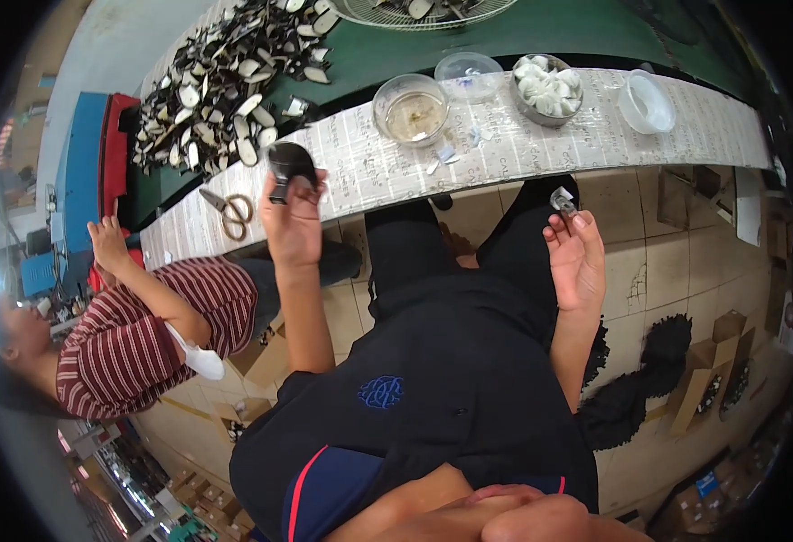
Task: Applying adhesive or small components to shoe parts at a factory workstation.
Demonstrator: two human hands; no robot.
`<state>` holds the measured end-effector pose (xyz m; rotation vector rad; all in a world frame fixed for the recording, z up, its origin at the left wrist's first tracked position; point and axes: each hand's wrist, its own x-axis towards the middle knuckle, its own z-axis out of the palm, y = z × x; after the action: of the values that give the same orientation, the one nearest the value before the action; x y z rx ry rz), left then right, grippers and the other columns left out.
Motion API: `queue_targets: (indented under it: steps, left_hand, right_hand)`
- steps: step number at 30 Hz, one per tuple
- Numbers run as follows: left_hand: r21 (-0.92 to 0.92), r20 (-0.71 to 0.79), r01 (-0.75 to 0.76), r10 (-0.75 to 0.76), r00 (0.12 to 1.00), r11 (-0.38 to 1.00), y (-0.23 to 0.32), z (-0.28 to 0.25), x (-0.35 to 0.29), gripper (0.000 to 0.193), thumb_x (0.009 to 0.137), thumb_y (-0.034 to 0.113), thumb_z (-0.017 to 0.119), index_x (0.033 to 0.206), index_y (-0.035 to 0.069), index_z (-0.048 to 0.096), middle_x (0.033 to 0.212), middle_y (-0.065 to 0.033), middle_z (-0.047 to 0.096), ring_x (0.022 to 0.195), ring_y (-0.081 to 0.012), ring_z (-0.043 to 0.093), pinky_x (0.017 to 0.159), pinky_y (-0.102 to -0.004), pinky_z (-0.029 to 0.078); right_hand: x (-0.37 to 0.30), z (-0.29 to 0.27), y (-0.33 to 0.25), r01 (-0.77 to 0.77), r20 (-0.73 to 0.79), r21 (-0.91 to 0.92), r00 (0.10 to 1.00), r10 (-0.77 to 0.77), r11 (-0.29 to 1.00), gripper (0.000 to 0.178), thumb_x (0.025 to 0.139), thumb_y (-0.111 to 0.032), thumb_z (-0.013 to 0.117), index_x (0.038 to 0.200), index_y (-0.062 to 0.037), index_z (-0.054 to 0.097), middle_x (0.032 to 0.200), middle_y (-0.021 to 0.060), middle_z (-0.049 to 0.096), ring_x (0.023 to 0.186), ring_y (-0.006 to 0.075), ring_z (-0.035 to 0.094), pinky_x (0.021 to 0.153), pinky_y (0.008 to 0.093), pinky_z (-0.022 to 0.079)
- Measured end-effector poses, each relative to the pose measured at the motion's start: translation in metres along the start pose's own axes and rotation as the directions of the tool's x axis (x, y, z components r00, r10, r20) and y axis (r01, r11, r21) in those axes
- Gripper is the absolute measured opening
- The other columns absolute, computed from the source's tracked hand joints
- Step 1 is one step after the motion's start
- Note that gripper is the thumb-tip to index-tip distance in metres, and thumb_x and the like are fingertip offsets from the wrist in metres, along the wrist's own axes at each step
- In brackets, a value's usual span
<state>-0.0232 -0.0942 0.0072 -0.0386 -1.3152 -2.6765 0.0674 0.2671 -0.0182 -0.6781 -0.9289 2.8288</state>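
My left hand (295, 230) is closed around a glossy black piece shaped like a shoe heel (290, 161), raised over the near edge of the paper-covered bench strip (342, 144). Between the thumb and fingers of my right hand (579, 262) is a small greyish piece with a white patch (563, 200); its exact kind is too small to tell. That hand is held in front of the bench edge, palm up. To the left of my left hand lie scissors (232, 213) with bronze-coloured handles. Small white and bluish scraps (446, 155) lie on the strip between my hands.
Black pieces with pale oval faces (234, 81) form a big heap at the far left. Along the strip stand a tub of liquid (412, 110), a clear lid (469, 76), a bowl of white wads (547, 88) and a whitish tub (647, 101). A person in stripes (153, 334) works at left.
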Motion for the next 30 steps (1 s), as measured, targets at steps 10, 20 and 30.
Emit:
queue_targets:
  steps: [10,20,30]
  left_hand:
    - [0.230,-0.046,0.005,0.006,0.999,0.973,0.020,-0.005,-0.045,0.029,0.086,0.007,0.067,0.109,-0.003,0.052,0.096,-0.0096,0.061,0.082,-0.0195,0.064,0.068,-0.0305,0.055]
    - [0.350,0.089,0.125,-0.165,0.982,0.929,0.022,0.020,-0.061,0.094,0.075,-0.006,0.070,0.151,0.005,0.016,0.098,-0.0054,0.055,0.091,-0.0149,0.056,0.083,-0.0277,0.047]
    - [0.151,-0.119,0.504,-0.490,0.863,0.851,-0.019,0.013,-0.074,0.051,0.083,-0.002,0.069,0.123,0.002,0.037,0.102,-0.0176,0.061,0.076,-0.0240,0.069,0.061,-0.0266,0.056]
  right_hand:
    - [-0.008,-0.005,0.004,-0.011,-0.026,-0.005,1.000,0.010,1.000,0.018,0.089,-0.015,0.064,0.103,-0.0040,0.061,0.104,0.0080,0.063,0.105,0.0218,0.058,0.094,0.0359,0.045]
    - [0.006,-0.005,-0.001,0.037,0.083,0.098,0.996,-0.045,0.995,0.014,0.090,-0.010,0.061,0.102,-0.0036,0.063,0.112,0.0102,0.063,0.110,0.0250,0.056,0.098,0.0399,0.043]
    - [0.009,0.021,0.002,0.047,0.196,-0.175,0.981,-0.012,0.983,0.017,0.093,-0.012,0.059,0.108,-0.0035,0.058,0.109,0.0111,0.064,0.103,0.0255,0.060,0.092,0.0371,0.048]
